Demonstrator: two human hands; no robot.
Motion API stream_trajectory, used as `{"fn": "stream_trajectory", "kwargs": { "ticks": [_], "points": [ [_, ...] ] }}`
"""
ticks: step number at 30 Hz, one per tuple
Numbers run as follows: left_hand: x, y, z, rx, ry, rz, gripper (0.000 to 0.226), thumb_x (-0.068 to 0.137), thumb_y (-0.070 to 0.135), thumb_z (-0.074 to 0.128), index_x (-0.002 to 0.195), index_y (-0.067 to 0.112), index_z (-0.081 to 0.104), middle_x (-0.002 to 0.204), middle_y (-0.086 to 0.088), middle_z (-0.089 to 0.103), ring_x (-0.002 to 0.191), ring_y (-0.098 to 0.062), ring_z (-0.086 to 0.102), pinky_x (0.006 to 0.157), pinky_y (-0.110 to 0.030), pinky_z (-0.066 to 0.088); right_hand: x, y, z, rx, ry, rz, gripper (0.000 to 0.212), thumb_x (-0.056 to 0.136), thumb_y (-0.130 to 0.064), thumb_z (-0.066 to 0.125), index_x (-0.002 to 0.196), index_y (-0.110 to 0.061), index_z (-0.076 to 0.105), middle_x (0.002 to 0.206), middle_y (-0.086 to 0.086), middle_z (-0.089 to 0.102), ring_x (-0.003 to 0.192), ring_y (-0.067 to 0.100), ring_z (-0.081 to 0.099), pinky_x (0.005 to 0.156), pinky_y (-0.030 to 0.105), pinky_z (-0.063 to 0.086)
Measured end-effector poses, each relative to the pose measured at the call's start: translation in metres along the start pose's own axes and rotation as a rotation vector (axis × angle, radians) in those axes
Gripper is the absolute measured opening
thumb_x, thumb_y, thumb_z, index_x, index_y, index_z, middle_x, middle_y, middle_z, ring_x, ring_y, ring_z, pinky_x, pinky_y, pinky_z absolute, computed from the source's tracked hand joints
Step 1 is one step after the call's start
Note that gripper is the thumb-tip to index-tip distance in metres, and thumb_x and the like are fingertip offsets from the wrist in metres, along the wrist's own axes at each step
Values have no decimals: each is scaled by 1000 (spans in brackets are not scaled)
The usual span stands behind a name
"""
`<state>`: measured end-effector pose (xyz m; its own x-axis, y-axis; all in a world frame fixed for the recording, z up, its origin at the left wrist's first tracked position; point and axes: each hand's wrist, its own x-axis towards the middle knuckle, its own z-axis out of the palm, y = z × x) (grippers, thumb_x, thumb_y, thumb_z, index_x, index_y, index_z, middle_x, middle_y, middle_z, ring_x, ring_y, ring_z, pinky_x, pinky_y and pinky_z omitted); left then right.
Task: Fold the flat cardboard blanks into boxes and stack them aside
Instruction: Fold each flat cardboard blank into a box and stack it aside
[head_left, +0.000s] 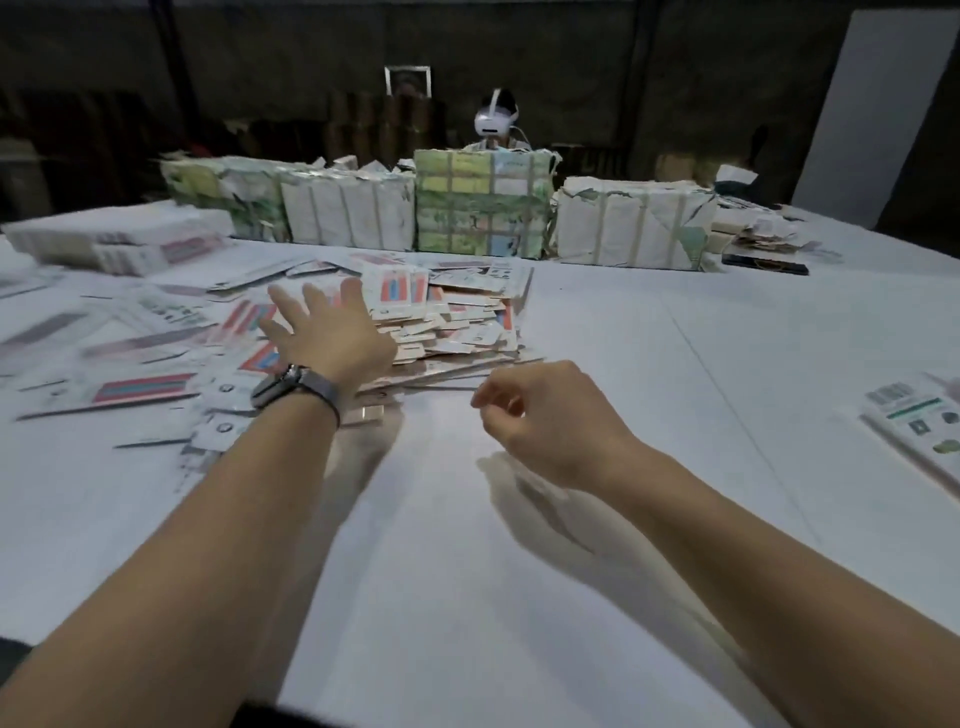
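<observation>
Both your forearms stretch out over the bare white desk (519, 597), and neither hand holds anything yet. Your left hand (332, 338), with the watch (280, 387) on its wrist, hovers with fingers (306, 306) spread wide over the near-left edge of the heap of flat blanks (457, 322). Your right hand (545, 415) hangs just short of the heap's near edge with its fingers loosely curled; from this angle I cannot tell whether thumb and forefinger touch, but nothing shows between them.

The heap is loose and slants toward you, with cards jutting at every angle. Press or sweep it with a flat palm and you may push the top layers off, or lift several blanks at once where you want one. Its left side already spills into the scattered blanks (145, 384) lying flat across the desk, so a careless drag would mix them further.

Beyond the heap a row of strapped bundles (483, 208) walls off the far side, and another person wearing a headset (496, 122) sits behind it. Folded boxes seem to be stacked at the far left (114, 244), though blur makes that uncertain. More printed cards (919, 421) lie at the right edge. Nothing blocks your reach to the heap itself.
</observation>
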<state>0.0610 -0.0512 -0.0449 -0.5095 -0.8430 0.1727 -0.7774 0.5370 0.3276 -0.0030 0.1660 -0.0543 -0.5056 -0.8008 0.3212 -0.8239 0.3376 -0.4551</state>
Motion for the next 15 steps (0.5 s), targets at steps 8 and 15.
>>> {"fn": "stream_trajectory", "kwargs": {
  "ticks": [8, 15],
  "points": [
    [15, -64, -3, 73, -207, -105, 74, 80, 54, 36, 145, 20, 32, 131, -22, 57, 120, -43, 53, 101, -52, 46, -1, 11, 21, 50, -21, 5, 16, 88, -26, 61, 94, -32, 74, 82, -18, 67, 83, 9, 63, 83, 35, 53],
    [9, -50, -7, 212, -79, -80, 29, 92, 20, 50, 118, 10, 57, 126, -17, 54, 120, -39, 48, 100, -48, 43, -6, 14, 22, 56, -9, 29, 17, 89, -24, 60, 93, -31, 75, 84, -17, 69, 82, 8, 63, 82, 35, 53]
  ]
}}
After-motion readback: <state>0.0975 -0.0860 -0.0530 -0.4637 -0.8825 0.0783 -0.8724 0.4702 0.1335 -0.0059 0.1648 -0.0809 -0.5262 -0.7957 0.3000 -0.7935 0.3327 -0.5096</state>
